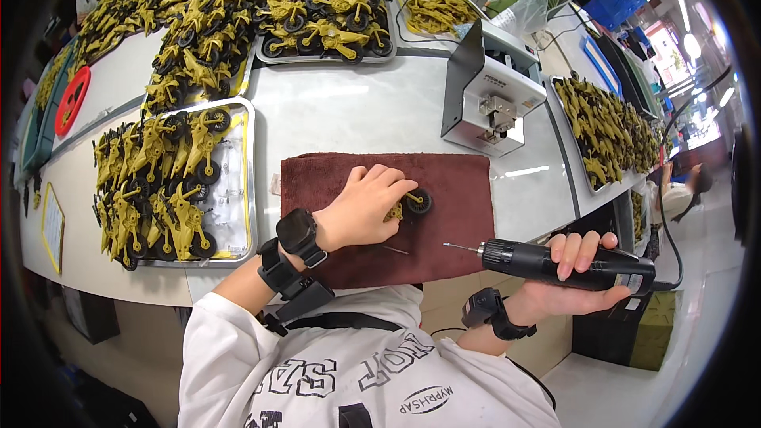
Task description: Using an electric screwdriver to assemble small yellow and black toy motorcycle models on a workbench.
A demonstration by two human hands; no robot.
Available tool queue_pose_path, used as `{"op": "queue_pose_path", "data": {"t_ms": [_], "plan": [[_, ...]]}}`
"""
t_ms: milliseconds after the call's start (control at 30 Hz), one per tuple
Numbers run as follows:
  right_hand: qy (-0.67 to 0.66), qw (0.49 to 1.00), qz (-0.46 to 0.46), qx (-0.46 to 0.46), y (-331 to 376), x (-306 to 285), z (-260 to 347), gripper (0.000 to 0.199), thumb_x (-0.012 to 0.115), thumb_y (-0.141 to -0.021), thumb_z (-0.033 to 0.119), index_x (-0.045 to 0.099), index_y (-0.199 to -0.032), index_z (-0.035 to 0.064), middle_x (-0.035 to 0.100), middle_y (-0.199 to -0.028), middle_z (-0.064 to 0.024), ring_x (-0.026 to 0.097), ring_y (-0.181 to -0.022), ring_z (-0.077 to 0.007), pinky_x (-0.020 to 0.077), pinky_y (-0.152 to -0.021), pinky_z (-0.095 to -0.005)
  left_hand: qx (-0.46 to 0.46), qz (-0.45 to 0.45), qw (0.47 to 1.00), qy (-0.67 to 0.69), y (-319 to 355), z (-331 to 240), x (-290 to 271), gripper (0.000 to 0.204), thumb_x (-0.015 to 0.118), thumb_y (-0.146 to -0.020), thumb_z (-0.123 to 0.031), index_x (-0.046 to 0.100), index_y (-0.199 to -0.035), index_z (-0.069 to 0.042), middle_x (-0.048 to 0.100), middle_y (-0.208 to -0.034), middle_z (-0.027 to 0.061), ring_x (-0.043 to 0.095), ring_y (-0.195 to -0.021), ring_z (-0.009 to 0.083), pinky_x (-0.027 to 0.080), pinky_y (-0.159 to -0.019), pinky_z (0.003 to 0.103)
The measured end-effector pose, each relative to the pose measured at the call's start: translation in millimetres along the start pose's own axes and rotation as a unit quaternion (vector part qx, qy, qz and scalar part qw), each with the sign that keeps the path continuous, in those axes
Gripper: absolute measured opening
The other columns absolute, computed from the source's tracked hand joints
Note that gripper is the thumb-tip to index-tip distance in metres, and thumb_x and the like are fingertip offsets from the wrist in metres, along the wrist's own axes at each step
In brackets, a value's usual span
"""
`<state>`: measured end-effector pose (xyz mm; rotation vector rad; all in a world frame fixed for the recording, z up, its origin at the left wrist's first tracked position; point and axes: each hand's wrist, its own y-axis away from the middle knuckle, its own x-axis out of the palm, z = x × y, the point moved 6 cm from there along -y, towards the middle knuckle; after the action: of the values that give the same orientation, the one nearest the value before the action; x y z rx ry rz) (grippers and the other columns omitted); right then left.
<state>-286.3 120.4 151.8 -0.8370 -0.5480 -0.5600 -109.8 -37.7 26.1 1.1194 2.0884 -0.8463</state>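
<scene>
My left hand (366, 204) presses a yellow toy motorcycle (409, 204) with a black wheel down onto a dark red towel (456, 190) spread on the white table. The hand covers most of the toy; only its front wheel and a bit of yellow frame show. My right hand (575, 273) grips a black electric screwdriver (555, 263) held level off the table's near edge, its bit pointing left toward the towel, apart from the toy. A thin screw or pin (394, 250) lies on the towel near my left wrist.
A metal tray (247, 182) of yellow toy motorcycles sits left of the towel, with several more trays behind and one (606, 131) at the right. A grey screw-feeder machine (487, 95) stands behind the towel. A red disc (71, 99) lies far left.
</scene>
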Motion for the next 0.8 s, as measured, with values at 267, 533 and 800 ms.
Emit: {"op": "queue_pose_path", "data": {"t_ms": [267, 533, 800], "plan": [[0.044, 0.998, -0.053, 0.004, -11.2, -17.6, -8.8, 0.065, 0.052, -0.08, 0.063, 0.048, -0.109, 0.0042, 0.044, -0.064, -0.0032, 0.039, -0.043, -0.0128, 0.0338, -0.048, -0.0271, -0.042, 0.021, 0.992, -0.119, -35.8, 11.8, -18.3, 0.046, 0.066, -0.068, -0.02, 0.051, -0.109, -0.008, 0.057, -0.093, 0.0163, 0.054, -0.09, 0.0324, 0.043, -0.075, 0.041], [0.019, 0.996, -0.05, 0.071, -29.5, -29.8, -52.9, 0.065, 0.056, -0.079, 0.061, 0.047, -0.11, 0.0043, 0.044, -0.066, -0.0038, 0.041, -0.049, -0.0143, 0.0323, -0.053, -0.0289, -0.343, -0.075, 0.935, 0.054, 32.1, 44.6, -34.3, 0.06, 0.056, -0.087, -0.021, 0.028, -0.132, 0.009, 0.054, -0.049, 0.0125, 0.057, -0.045, 0.0291, 0.045, -0.05, 0.036], [0.016, 0.991, 0.077, 0.104, -22.8, 1.0, -71.6, 0.068, 0.067, -0.074, 0.056, 0.04, -0.107, 0.0031, 0.052, -0.07, -0.0092, 0.05, -0.05, -0.0194, 0.0427, -0.055, -0.0349, -0.052, -0.002, 0.998, -0.032, 10.9, 1.2, -39.1, 0.061, 0.074, -0.066, -0.017, 0.052, -0.123, -0.014, 0.046, -0.127, 0.0123, 0.044, -0.115, 0.0329, 0.032, -0.098, 0.05]]}}
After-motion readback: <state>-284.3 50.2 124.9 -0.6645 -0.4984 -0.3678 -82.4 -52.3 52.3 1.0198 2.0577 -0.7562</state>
